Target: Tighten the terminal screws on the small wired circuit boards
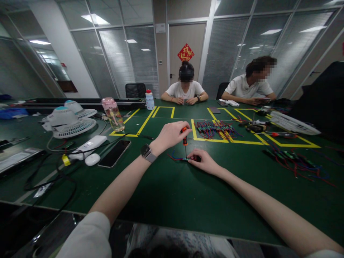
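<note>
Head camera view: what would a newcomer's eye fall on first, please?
Probably the orange screwdriver, upright in the left hand, its tip at a small board that the right hand holds. Next come the tangled red and blue wires beyond that hand, and the red diamond sign on the far door.

Dim overall; light panels (96,19) glare in glass (86,46); edges stretched, darker

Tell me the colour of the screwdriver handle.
The screwdriver handle is orange and black, seen best in the head view.
</note>
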The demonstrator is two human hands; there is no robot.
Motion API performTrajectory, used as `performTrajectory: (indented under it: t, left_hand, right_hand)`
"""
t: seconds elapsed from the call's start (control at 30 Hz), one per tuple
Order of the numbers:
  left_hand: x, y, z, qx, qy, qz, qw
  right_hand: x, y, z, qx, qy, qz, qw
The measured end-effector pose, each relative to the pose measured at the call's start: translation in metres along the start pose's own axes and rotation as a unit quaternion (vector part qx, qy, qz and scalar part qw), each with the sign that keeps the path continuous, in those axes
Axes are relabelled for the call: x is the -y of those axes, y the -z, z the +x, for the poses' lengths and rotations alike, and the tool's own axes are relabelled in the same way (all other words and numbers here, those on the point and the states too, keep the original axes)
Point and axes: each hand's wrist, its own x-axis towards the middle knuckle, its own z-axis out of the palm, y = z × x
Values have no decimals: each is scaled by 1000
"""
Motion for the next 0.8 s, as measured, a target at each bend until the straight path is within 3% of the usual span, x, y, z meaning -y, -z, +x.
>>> performTrajectory:
  t: [0.13,0.33,0.53,0.8]
  left_hand:
    - [0,3,-1,10,25,10,1000]
    - [-4,10,-3,48,-10,-1,999]
    - [-2,11,-2,70,-3,-20,997]
    - [0,11,-1,65,21,20,997]
  right_hand:
    - [0,0,0,0,3,1,1000]
    - [-1,0,0,0,7,5,1000]
    - [-2,-1,0,0,7,7,1000]
    - [-2,-1,0,-4,3,0,1000]
